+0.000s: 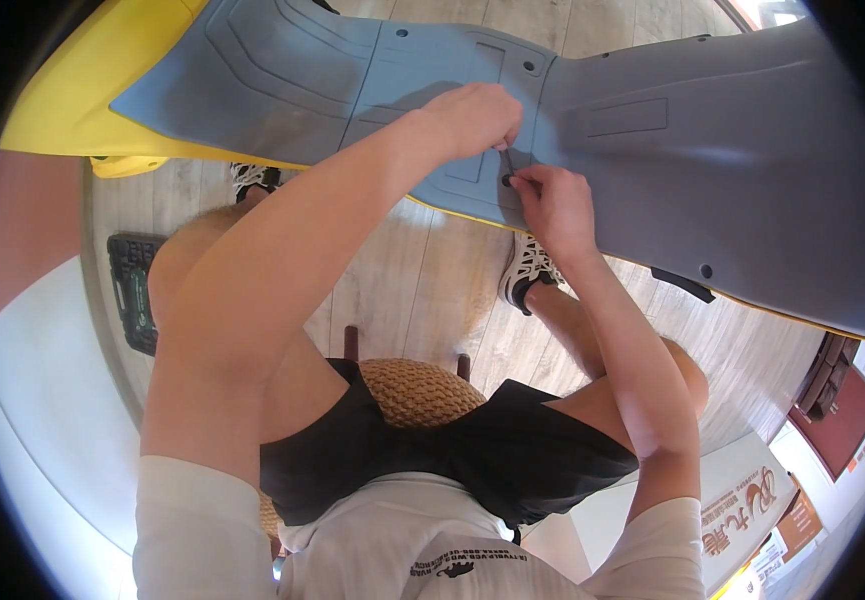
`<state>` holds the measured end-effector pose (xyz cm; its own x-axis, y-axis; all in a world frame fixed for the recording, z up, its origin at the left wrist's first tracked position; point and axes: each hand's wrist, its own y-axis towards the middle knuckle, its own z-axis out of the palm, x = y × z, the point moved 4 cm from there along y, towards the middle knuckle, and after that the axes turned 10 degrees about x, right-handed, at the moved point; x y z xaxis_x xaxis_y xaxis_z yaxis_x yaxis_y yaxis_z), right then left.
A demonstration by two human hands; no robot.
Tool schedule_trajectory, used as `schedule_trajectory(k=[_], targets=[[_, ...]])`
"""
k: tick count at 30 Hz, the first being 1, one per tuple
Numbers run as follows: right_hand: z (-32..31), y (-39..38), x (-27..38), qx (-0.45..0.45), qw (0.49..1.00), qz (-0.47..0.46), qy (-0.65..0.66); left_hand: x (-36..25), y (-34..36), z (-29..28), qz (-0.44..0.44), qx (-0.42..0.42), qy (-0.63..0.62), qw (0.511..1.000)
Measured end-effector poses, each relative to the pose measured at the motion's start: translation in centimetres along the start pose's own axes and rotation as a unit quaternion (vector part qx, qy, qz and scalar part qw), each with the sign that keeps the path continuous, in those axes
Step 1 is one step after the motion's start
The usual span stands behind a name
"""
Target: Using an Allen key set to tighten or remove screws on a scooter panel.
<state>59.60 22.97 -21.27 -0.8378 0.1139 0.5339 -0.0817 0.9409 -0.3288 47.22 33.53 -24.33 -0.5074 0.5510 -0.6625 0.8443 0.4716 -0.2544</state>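
Note:
A grey-blue moulded plastic panel with a yellow edge stretches across the view in front of me, with recessed holes along it. My left hand is over the panel's middle, its fingers closed in a pinch. A thin dark sliver runs from those fingertips toward the panel; its kind is too small to make out. Just nearer, my right hand is closed, thumb and forefinger pressed together beside a dark recessed hole. Whatever the right fingertips hold is hidden.
Yellow bodywork joins the panel at the far left. A dark tool case lies on the wood-look floor at left. Below me is a woven stool. A white printed box stands at lower right.

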Motion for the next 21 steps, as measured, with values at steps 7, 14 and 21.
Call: schedule_trajectory(k=[7, 14, 21], targets=[[0.1, 0.3, 0.1, 0.019, 1.0, -0.017, -0.017, -0.2, -0.2, -0.3, -0.03, 0.022, 0.011, 0.999], [-0.1, 0.5, 0.2, 0.02, 0.999, -0.028, 0.0, 0.2, -2.3, 0.5, -0.07, -0.024, 0.046, 0.996], [0.1, 0.2, 0.2, 0.04, 0.997, -0.051, -0.032, -1.6, -4.8, 1.6, 0.007, 0.015, 0.153, 0.988]])
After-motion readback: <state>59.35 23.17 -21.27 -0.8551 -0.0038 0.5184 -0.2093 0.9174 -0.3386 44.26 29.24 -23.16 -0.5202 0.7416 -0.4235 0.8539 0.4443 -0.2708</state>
